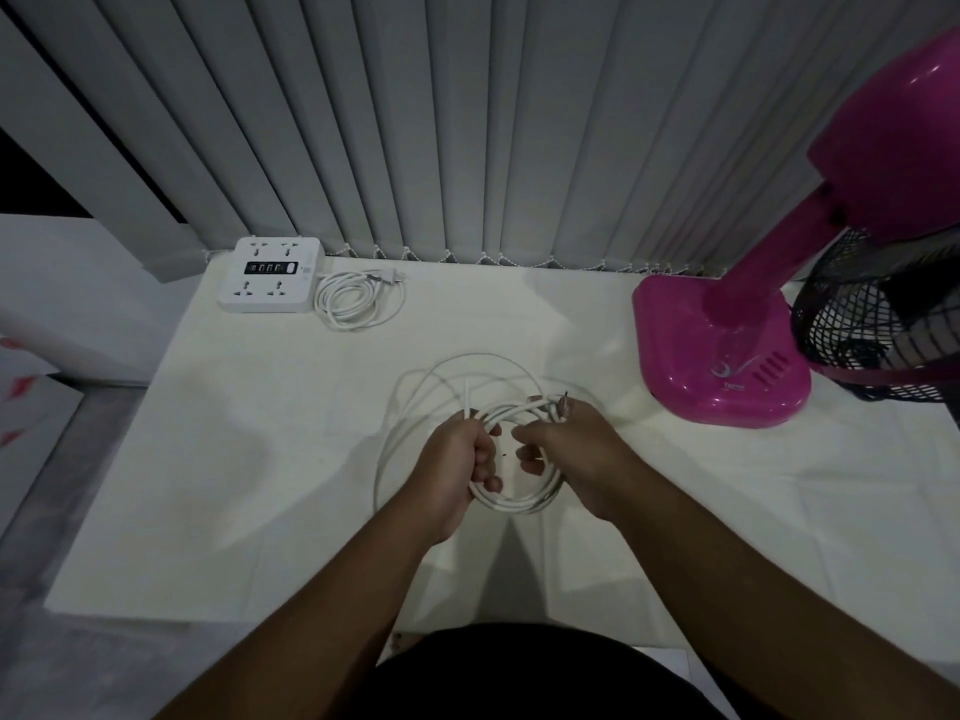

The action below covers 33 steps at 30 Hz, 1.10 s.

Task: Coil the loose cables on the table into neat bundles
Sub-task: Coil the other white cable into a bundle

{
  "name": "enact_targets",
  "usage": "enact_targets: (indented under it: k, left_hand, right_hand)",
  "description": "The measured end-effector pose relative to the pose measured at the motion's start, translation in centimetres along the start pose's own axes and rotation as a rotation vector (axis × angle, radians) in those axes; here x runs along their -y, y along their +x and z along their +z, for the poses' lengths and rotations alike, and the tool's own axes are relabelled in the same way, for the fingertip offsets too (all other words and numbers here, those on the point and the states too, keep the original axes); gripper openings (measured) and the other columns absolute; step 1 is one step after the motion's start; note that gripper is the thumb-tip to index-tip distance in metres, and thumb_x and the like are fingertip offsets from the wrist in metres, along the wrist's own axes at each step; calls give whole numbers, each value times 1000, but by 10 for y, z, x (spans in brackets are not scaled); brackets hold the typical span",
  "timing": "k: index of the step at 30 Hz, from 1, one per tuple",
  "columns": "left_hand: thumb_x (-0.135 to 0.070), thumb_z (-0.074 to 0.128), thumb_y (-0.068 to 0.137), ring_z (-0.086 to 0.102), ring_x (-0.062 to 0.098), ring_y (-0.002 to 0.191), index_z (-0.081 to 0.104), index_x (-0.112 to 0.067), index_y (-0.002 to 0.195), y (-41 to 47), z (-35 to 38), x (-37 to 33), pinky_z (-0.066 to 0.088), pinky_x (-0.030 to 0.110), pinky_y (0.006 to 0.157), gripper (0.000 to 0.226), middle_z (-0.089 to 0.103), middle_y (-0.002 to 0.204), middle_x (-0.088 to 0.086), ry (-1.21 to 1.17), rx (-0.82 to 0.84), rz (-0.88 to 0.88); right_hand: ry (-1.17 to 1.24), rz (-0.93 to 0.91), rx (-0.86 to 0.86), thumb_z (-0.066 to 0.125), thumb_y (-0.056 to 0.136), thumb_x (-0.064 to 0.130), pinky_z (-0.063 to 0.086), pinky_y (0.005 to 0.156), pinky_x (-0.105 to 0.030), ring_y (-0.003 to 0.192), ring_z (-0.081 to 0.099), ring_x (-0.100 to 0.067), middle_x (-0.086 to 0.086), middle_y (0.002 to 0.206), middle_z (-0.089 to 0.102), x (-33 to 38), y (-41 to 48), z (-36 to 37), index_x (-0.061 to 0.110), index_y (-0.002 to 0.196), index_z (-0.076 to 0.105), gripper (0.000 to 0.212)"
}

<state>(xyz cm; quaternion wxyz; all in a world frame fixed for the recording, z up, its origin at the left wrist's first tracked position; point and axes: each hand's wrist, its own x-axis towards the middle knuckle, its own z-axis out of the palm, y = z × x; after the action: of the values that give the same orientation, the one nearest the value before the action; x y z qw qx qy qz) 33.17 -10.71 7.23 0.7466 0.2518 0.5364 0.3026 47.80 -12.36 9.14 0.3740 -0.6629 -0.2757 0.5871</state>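
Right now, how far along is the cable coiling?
Done: the cord lies coiled beside its power strip. In hand: the left hand and right hand both grip a part-wound white cable. Left: its loose loops sprawl on the table, unwound.

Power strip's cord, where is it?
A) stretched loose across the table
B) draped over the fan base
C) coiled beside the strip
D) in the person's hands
C: the cord lies coiled just right of the strip, while the left hand and right hand hold a different cable.
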Motion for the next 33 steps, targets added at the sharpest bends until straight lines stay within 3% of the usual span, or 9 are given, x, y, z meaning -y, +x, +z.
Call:
enact_targets:
  k: [5,9,14,16,18,20,23,27,33]
  left_hand:
    - [-11,48,58,43,19,46,56,-3,91,-5,6,-15,39,33,57,35,48,57,6,213,31,58]
    - [-20,50,70,61,20,86,63,-9,96,-9,11,-25,45,33,74,31,69,103,17,595,31,173]
    - [-43,64,57,29,19,139,39,-31,141,-2,3,-37,27,39,113,88,36,141,-2,971,-107,610]
    - [-60,64,56,8,13,152,24,-43,152,4,-4,-50,12,45,119,104,21,163,-4,1125,-46,616]
    - [-76,61,56,18,13,151,38,-47,144,12,-9,-63,12,46,120,95,35,159,-12,1245,-10,564]
    - [-77,68,57,54,6,119,57,-43,114,15,-8,-74,35,39,105,68,67,120,-19,1085,25,483]
    - [-48,80,67,65,27,77,56,-20,93,12,3,-81,50,43,77,46,74,83,4,697,138,357]
    - [-18,61,77,71,32,77,58,-12,96,8,20,-79,56,38,74,20,74,78,13,354,151,199]
    - [-20,41,90,72,26,71,68,-8,91,1,22,-70,55,33,73,29,66,70,6,52,226,-147]
  right_hand:
    - [-116,57,73,73,84,11,58,66,-39,62,68,-22,-6,67,65,12,-4,-8,7,98,74,14]
    - [-109,62,143,73,81,7,47,50,-31,48,53,-17,-5,58,51,24,-6,-14,4,90,65,12]
    - [39,70,176,68,83,4,31,46,-27,44,30,-13,0,55,34,37,-6,-24,16,75,57,17]
    - [105,58,200,65,82,4,28,46,-28,43,28,-13,3,53,32,41,-6,-29,19,68,51,25]
    - [174,56,209,63,82,4,26,46,-28,43,25,-12,5,52,28,46,-5,-32,22,65,45,30]
    - [282,79,196,59,84,7,26,45,-28,43,24,-12,5,52,25,50,-2,-33,23,63,41,32]
    - [466,105,165,53,88,11,27,47,-28,44,26,-13,4,53,25,52,1,-30,23,64,39,30]
    - [586,131,35,51,93,12,33,52,-28,44,36,-13,3,51,35,49,2,-19,19,67,45,28]
    - [582,173,-64,52,97,15,42,55,-30,49,43,-16,1,57,41,38,1,-11,15,74,54,24]
